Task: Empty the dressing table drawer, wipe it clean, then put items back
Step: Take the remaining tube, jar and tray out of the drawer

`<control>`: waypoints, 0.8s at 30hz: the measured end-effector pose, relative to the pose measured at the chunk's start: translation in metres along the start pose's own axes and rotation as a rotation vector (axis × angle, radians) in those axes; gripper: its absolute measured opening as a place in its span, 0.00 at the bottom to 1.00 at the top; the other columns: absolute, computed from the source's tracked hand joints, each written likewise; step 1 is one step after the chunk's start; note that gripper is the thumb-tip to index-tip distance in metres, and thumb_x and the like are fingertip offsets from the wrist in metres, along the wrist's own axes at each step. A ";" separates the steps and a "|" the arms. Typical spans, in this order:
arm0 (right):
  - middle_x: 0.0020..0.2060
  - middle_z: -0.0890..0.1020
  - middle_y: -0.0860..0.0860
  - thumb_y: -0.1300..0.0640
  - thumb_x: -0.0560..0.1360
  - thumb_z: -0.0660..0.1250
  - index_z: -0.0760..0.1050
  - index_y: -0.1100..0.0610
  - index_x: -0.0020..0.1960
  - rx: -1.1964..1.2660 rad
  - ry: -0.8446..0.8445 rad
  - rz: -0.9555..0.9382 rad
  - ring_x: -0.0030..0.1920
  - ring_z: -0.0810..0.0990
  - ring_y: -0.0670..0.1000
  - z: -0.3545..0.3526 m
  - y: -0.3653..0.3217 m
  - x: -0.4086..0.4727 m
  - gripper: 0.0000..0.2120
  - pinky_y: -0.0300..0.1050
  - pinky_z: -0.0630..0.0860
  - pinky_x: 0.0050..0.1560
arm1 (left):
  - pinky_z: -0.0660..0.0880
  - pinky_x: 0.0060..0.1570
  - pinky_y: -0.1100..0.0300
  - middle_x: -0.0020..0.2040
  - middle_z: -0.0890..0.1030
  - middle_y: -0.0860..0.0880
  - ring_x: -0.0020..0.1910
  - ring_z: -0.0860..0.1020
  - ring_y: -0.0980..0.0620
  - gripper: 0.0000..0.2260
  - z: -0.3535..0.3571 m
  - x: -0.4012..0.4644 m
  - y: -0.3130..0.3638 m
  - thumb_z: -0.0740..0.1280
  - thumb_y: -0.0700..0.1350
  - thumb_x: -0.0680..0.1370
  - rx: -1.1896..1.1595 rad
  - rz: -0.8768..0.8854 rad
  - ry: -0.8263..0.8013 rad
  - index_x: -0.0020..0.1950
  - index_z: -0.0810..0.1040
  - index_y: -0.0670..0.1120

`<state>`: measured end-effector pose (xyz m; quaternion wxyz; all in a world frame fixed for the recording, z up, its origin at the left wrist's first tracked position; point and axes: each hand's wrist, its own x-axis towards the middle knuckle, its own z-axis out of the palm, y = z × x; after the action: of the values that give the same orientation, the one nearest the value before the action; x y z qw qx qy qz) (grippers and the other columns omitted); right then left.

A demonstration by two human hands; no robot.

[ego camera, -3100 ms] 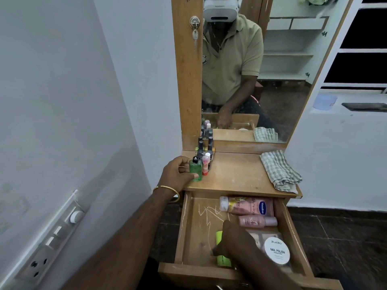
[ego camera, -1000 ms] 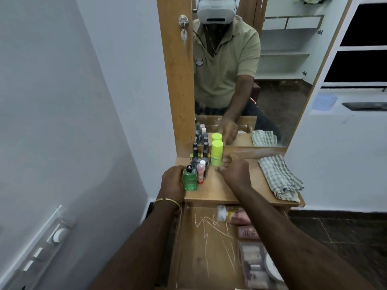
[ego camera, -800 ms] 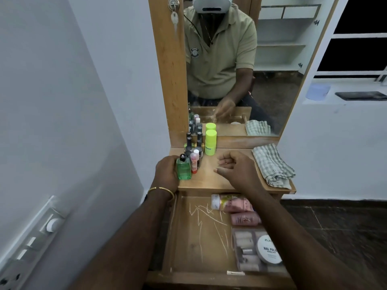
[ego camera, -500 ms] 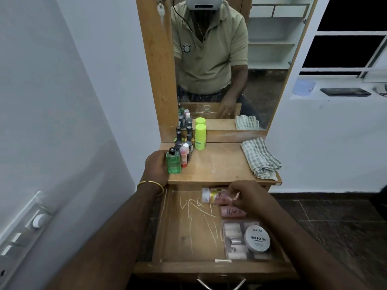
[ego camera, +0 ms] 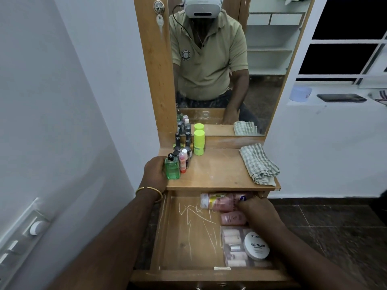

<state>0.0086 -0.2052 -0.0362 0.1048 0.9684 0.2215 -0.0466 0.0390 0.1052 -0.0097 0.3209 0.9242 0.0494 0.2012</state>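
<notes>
The drawer (ego camera: 184, 237) stands pulled out below the tabletop (ego camera: 215, 170), its bare wooden floor marked with pale scratches on the left half.

The right hand (ego camera: 259, 210) reaches into the far right of the drawer, fingers curled onto the pink lotion tube (ego camera: 219, 203), which lies on its side along the far wall. Just near of it lies a smaller pink bottle (ego camera: 232, 219), partly under the hand. Nearer still, a clear box (ego camera: 232, 248) of small items sits at the right side, with a round white nail polish tub (ego camera: 256, 245) on top.

The left hand (ego camera: 154, 170) wraps the green bottle (ego camera: 172, 167), which stands upright at the near left of the tabletop. A gold bangle (ego camera: 149, 190) circles that wrist. Just beside the green bottle stands a pink bottle (ego camera: 182, 162); behind these is a cluster of dark nail polish bottles (ego camera: 182, 141) and a lime tube (ego camera: 199, 142), upright near the mirror (ego camera: 261, 59).

A folded checked cloth (ego camera: 258, 163) lies at the right edge of the tabletop.
</notes>
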 end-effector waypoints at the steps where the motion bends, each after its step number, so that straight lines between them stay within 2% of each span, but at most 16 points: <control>1: 0.53 0.83 0.52 0.61 0.76 0.63 0.78 0.52 0.57 -0.004 0.009 -0.012 0.55 0.81 0.56 0.001 0.000 0.000 0.12 0.49 0.75 0.52 | 0.73 0.47 0.54 0.47 0.82 0.42 0.48 0.78 0.43 0.04 0.000 0.000 0.000 0.68 0.39 0.77 0.000 0.002 0.000 0.50 0.81 0.42; 6: 0.55 0.83 0.52 0.59 0.76 0.63 0.78 0.52 0.58 0.006 0.017 -0.067 0.56 0.80 0.55 -0.005 0.001 -0.001 0.12 0.48 0.74 0.53 | 0.74 0.47 0.53 0.47 0.82 0.42 0.48 0.78 0.43 0.04 -0.001 -0.001 0.001 0.67 0.39 0.78 -0.012 0.007 0.003 0.50 0.80 0.41; 10: 0.59 0.79 0.49 0.55 0.74 0.65 0.74 0.50 0.61 0.089 0.012 -0.073 0.59 0.77 0.53 -0.017 0.003 -0.006 0.15 0.48 0.73 0.53 | 0.75 0.48 0.52 0.48 0.82 0.42 0.48 0.78 0.43 0.04 -0.002 0.000 0.001 0.67 0.39 0.77 -0.016 0.010 -0.002 0.50 0.80 0.41; 13: 0.57 0.75 0.43 0.53 0.72 0.71 0.75 0.46 0.57 0.317 -0.012 -0.065 0.56 0.76 0.48 -0.026 0.005 -0.010 0.15 0.42 0.74 0.51 | 0.74 0.48 0.51 0.47 0.82 0.41 0.48 0.78 0.42 0.04 -0.002 -0.001 0.002 0.66 0.38 0.77 -0.019 0.018 0.006 0.50 0.80 0.41; 16: 0.49 0.74 0.37 0.50 0.70 0.75 0.73 0.39 0.47 0.553 0.016 -0.074 0.49 0.74 0.39 -0.042 0.006 -0.012 0.13 0.33 0.71 0.46 | 0.74 0.49 0.53 0.49 0.82 0.41 0.49 0.78 0.42 0.06 -0.003 -0.002 0.003 0.66 0.38 0.78 -0.029 0.007 0.007 0.52 0.81 0.40; 18: 0.46 0.77 0.38 0.50 0.68 0.77 0.76 0.41 0.45 0.683 0.064 -0.070 0.45 0.76 0.38 -0.060 0.005 -0.013 0.12 0.32 0.70 0.41 | 0.74 0.50 0.52 0.50 0.82 0.41 0.50 0.78 0.42 0.06 -0.002 -0.001 0.002 0.65 0.38 0.78 -0.029 0.000 0.003 0.53 0.80 0.40; 21: 0.43 0.81 0.43 0.57 0.66 0.80 0.81 0.48 0.47 0.920 0.169 -0.049 0.42 0.79 0.37 -0.097 0.003 -0.012 0.14 0.35 0.77 0.36 | 0.75 0.50 0.51 0.50 0.82 0.41 0.50 0.78 0.42 0.07 -0.003 -0.001 0.001 0.65 0.38 0.78 -0.028 -0.001 0.001 0.53 0.80 0.41; 24: 0.43 0.82 0.43 0.61 0.67 0.79 0.82 0.50 0.50 1.006 0.324 -0.045 0.41 0.80 0.35 -0.131 0.005 0.000 0.14 0.29 0.76 0.36 | 0.75 0.50 0.51 0.50 0.82 0.41 0.50 0.78 0.42 0.07 -0.003 -0.001 0.002 0.65 0.38 0.78 -0.037 -0.009 0.006 0.53 0.81 0.41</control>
<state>0.0165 -0.1804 0.0926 -0.4093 0.8889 0.2057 0.0011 0.0367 0.1048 -0.0063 0.3388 0.9172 0.0509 0.2032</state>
